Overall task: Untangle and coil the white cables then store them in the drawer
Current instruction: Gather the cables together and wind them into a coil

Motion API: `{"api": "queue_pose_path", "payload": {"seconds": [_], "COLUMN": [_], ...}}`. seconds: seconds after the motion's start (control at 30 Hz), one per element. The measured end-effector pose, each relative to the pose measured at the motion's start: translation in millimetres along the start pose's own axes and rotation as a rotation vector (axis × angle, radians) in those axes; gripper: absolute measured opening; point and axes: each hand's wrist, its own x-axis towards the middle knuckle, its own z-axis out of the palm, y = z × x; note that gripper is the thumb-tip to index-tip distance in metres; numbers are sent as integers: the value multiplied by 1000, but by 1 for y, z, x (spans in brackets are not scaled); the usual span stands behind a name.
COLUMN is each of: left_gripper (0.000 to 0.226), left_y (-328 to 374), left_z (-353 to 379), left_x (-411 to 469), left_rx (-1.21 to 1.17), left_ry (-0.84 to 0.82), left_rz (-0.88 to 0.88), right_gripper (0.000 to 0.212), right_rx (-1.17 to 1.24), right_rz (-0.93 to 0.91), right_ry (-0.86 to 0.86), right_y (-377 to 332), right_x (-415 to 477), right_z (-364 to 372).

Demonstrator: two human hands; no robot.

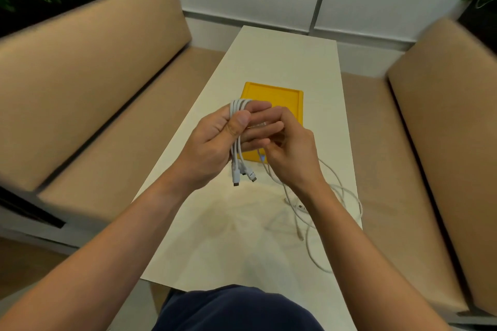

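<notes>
— Where are the hands relative to the yellow tray (pixel 271 91)?

— Both are raised above its near end, covering part of it. The left hand (pixel 212 142) grips a coiled white cable (pixel 239 107): the loops arch over the index finger and the thumb presses them against the fingers. Two plug ends (pixel 236 174) hang below that hand, just past the tray's near left corner.

— And the right hand (pixel 290 156)?

— Its fingers are curled in, touching the left fingertips, pinching a strand of the loose white cable (pixel 338 196). That strand drops from under the hand at the tray's near edge.

— Where does the rest of it lie?

— On the counter (pixel 282 56), nearer the person than the tray and off to its right, in slack open loops reaching the counter's right edge. How many separate cables make up that heap I cannot tell; it is blurred.

— The tray itself?

— Flat on the counter's middle, rim up, its far half bare. A tan bench (pixel 94 62) runs along the left of it and another tan bench (pixel 443 88) along the right.
</notes>
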Motion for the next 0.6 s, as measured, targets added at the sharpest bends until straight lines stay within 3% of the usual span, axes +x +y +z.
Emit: {"api": "queue_pose_path", "payload": {"seconds": [0.13, 0.23, 0.3, 0.4, 0.6], "left_gripper": [35, 35, 35, 35, 36], "left_y": [5, 5, 5, 7, -1], "left_z": [-3, -3, -4, -10, -8], "left_x": [1, 4, 6, 8, 9], "left_rx": [19, 22, 10, -43, -40], "left_ry": [6, 9, 19, 45, 15], "left_rz": [16, 26, 31, 43, 42], "right_gripper": [25, 11, 9, 25, 17], "right_rx": [38, -52, 49, 276, 285], "right_rz": [44, 35, 55, 58, 115], "right_ry": [-78, -156, -229, -302, -231], "right_y": [-4, 0, 0, -7, -6], "right_x": [7, 6, 1, -8, -8], "right_z": [-3, 5, 7, 2, 7]}}
